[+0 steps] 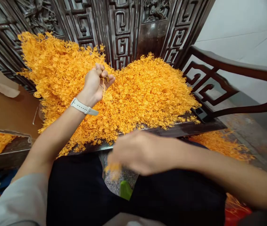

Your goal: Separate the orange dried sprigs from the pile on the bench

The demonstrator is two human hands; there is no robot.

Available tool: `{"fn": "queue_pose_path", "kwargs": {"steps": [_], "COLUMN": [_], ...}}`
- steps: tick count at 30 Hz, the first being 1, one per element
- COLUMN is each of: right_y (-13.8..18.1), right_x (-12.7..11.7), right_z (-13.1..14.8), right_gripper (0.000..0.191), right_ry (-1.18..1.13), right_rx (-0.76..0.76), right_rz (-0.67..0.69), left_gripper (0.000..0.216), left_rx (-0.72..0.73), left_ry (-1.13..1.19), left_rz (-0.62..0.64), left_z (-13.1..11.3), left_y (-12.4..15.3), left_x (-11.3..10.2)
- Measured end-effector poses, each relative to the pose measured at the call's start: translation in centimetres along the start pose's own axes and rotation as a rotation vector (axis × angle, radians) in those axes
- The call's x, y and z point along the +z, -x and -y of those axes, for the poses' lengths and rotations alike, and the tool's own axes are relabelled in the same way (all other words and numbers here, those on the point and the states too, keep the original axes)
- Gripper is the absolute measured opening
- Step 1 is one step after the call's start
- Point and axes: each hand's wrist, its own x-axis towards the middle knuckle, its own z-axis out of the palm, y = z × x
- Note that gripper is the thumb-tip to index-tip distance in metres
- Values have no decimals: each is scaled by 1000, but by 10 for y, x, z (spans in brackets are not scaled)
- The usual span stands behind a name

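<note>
A large heap of small orange plastic flower pieces point(135, 94) with thin stems is spread over a dark wooden bench point(161, 129). My left hand point(98, 81), with a pale watch strap point(81, 106) at the wrist, is raised in front of the heap. Its fingers are curled and pinch a thin orange stem point(103, 86). Lower down, above the gap between my knees, my right hand point(140, 153) is smeared by motion. An orange piece point(113, 168) shows blurred at its fingertips; its exact form cannot be made out.
Behind the heap rises a carved dark wooden backrest point(121, 28), with a curved armrest point(237, 69) at the right. A cardboard box point(3, 100) stands at the left. More orange pieces point(223, 144) lie low on the right. Something green point(125, 190) shows below, between my legs.
</note>
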Motion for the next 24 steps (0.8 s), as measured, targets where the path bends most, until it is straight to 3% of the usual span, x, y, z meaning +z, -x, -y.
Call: {"fn": "queue_pose_path", "kwargs": {"steps": [2,4,6,8,11,15,18,21,22,24], "right_y": [1,5,9,10,5,1,3,4,4,3], "right_x": [-19,-34,-40,-34,-19,-9,-7,3,9,24], "right_z": [-18,-44,-68,-81,-85,-91,-100,-86,-73,-43], "right_gripper": [18,27,34,33,30,31,35,34,26,14], "right_ry": [-317,-547,-668,-710,-744,-874,-795,-525,-454,-386], "right_rx": [303,596,788,863,799,741,730,681,605,384], "right_rz": [-348,-662,-756,-668,-491,-376,-363,-339,-229,167], "left_gripper": [37,38,38,38,36,33,31,37,41,49], "left_rx": [27,34,35,31,3,-50,-43,-15,-1,42], "left_ry": [4,-26,-66,-65,-27,-19,-33,-12,12,62], "left_rz": [25,37,38,44,62,122,124,82,49,-46], "left_z": [-7,-8,-3,5,16,27,30,21,14,-4], "left_y": [3,8,11,14,23,32,18,-16,-29,-50], "left_x": [0,1,4,9,20,31,24,3,-6,-23]}}
